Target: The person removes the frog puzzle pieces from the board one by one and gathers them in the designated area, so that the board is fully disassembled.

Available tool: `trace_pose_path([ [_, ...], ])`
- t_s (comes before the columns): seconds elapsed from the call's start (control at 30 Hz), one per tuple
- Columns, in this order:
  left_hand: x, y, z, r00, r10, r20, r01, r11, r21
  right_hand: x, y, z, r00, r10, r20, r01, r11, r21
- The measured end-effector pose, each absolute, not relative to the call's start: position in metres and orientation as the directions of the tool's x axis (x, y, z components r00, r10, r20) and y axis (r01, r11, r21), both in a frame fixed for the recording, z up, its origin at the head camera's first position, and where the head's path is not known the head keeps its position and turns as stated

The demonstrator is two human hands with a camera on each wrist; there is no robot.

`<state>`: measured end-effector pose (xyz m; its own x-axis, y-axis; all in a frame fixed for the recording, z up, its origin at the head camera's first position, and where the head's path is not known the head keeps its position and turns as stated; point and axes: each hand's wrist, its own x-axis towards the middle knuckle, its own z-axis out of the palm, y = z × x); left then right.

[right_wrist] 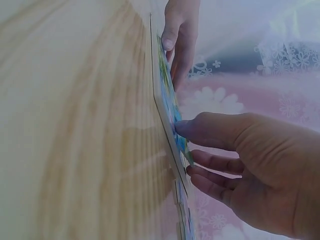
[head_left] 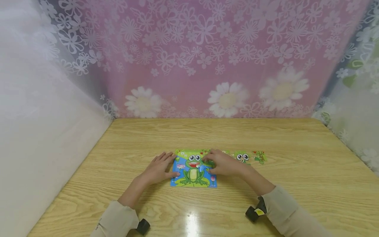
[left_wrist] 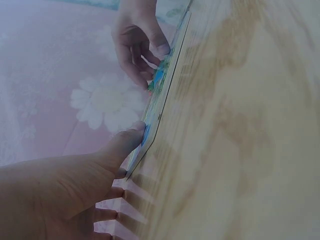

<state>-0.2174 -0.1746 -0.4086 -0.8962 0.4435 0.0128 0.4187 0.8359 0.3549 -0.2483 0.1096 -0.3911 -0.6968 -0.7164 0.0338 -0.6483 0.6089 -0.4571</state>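
A frog jigsaw puzzle board (head_left: 193, 180) lies flat on the wooden table, its picture showing a green frog with blue water around it. My left hand (head_left: 160, 168) rests at the board's left side, thumb (left_wrist: 131, 136) on the border and the other fingers stretched out beside the edge. Over the board's right part, my right hand (head_left: 226, 164) pinches a puzzle piece (right_wrist: 183, 144) between thumb and fingers. That green and blue piece stands tilted against the board in the wrist views. In the head view the hand partly covers it.
To the right of the board lie loose puzzle pieces, one with the frog's eyes (head_left: 242, 157) and another with green and red print (head_left: 259, 157). A flowered pink curtain (head_left: 189, 65) hangs behind the table (head_left: 118, 138). Dark wrist cameras sit at both sleeves.
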Motion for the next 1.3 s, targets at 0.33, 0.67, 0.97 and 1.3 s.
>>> trace_pose_path([
  [0.33, -0.217, -0.174, -0.406, -0.895, 0.445, 0.011, 0.42, 0.837, 0.351, -0.251, 0.109, -0.388, -0.691, -0.722, -0.022, -0.62, 0.608, -0.496],
  [0.67, -0.218, -0.174, -0.407, -0.893, 0.449, 0.017, 0.427, 0.837, 0.341, -0.253, 0.11, -0.384, -0.678, -0.735, -0.004, -0.626, 0.58, -0.521],
  [0.97, -0.217, -0.173, -0.405, -0.894, 0.449, 0.005, 0.423, 0.839, 0.341, -0.249, 0.128, -0.378, -0.646, -0.756, 0.102, -0.687, 0.518, -0.509],
  [1.3, -0.217, -0.173, -0.405, -0.897, 0.443, 0.004, 0.416, 0.839, 0.352, -0.244, 0.16, -0.377, -0.669, -0.725, 0.163, -0.697, 0.536, -0.476],
])
